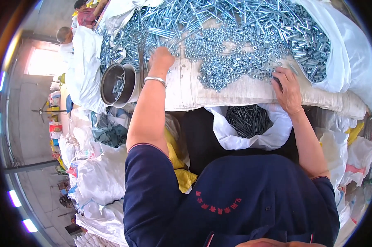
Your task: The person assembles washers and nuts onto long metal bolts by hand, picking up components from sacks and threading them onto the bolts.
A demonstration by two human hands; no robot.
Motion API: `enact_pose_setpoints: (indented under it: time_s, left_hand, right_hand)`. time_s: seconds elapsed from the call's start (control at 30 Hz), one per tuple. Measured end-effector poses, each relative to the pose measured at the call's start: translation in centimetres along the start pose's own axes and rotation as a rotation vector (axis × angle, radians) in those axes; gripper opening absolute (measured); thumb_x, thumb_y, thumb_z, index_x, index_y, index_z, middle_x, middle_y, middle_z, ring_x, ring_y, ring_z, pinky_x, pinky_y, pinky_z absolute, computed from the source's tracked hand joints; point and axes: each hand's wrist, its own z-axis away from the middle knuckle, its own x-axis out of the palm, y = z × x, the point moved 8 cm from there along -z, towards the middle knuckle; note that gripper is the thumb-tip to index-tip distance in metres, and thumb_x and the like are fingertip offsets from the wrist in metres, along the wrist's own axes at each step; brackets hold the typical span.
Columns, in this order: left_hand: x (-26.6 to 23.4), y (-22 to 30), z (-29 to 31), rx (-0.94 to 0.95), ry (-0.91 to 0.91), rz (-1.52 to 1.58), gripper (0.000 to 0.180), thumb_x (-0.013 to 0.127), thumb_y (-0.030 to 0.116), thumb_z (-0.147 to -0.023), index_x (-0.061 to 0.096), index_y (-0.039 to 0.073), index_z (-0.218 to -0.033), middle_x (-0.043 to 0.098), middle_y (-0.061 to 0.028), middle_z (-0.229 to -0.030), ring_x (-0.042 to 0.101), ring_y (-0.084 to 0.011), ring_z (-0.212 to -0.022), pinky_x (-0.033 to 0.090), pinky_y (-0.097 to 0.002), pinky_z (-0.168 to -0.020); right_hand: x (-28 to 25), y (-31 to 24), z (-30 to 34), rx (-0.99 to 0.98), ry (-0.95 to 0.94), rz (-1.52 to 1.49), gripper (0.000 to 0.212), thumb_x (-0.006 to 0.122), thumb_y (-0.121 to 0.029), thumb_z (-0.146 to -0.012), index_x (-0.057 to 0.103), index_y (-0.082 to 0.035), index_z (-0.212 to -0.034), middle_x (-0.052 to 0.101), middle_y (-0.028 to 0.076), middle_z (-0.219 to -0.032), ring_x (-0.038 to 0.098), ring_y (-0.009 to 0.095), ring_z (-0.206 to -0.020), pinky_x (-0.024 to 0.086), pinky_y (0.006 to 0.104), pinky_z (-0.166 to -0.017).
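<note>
My left hand (162,59) is closed in a fist above the cloth-covered work surface (181,88), beside a heap of silvery rods and bolts (161,35). Its fingertips are turned away, so what it may hold is hidden. At the right edge of a spread of small metal nuts (231,61), my right hand (288,88) has its fingers curled inward, the tips among the nuts. Anything pinched there is too small to make out. A short metal pin (293,69) lies by its fingertips. Left of my left forearm, a dark round pan (130,82) contains several metal pieces.
Metal sleeves (313,53) pile up inside a white plastic sack (342,70) at the right. Below the surface's front edge, an open white bag (231,140) contains dark screws (247,121). More white sacks (101,177) crowd the left. Two people (87,16) are at the far left.
</note>
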Motion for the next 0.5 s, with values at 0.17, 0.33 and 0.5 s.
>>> enact_pose_setpoints:
  time_s: [0.17,0.33,0.5]
  left_hand:
    - [1.2,-4.0,-0.7,-0.182,-0.202,0.300,0.034,0.059,0.019,-0.082,0.065,-0.003,-0.107,0.068,-0.0225,-0.106,0.070,-0.0345,-0.084,0.057,-0.0434,-0.073]
    - [3.2,-4.9,0.9,-0.296,-0.439,1.050,0.015,0.060,0.017,-0.082,0.052,0.005,-0.082,0.049,-0.0054,-0.069,0.052,-0.0163,-0.053,0.046,-0.0326,-0.044]
    - [1.8,-4.8,-1.5,-0.270,-0.156,1.152,0.026,0.064,0.024,-0.088,0.056,0.000,-0.082,0.050,-0.0072,-0.060,0.053,-0.0200,-0.047,0.044,-0.0344,-0.042]
  right_hand:
    - [0.7,0.1,-0.2,0.014,-0.039,-0.019,0.026,0.068,-0.006,-0.081,0.061,-0.003,-0.106,0.061,0.014,-0.110,0.059,0.033,-0.105,0.045,0.0425,-0.092]
    - [0.4,0.6,-0.2,0.029,-0.042,-0.003,0.027,0.070,-0.004,-0.079,0.061,-0.004,-0.105,0.060,0.013,-0.112,0.059,0.032,-0.105,0.045,0.0434,-0.091]
    - [0.1,0.4,-0.4,0.046,-0.035,-0.009,0.028,0.071,-0.004,-0.079,0.061,-0.004,-0.105,0.060,0.014,-0.112,0.059,0.033,-0.104,0.045,0.0431,-0.090]
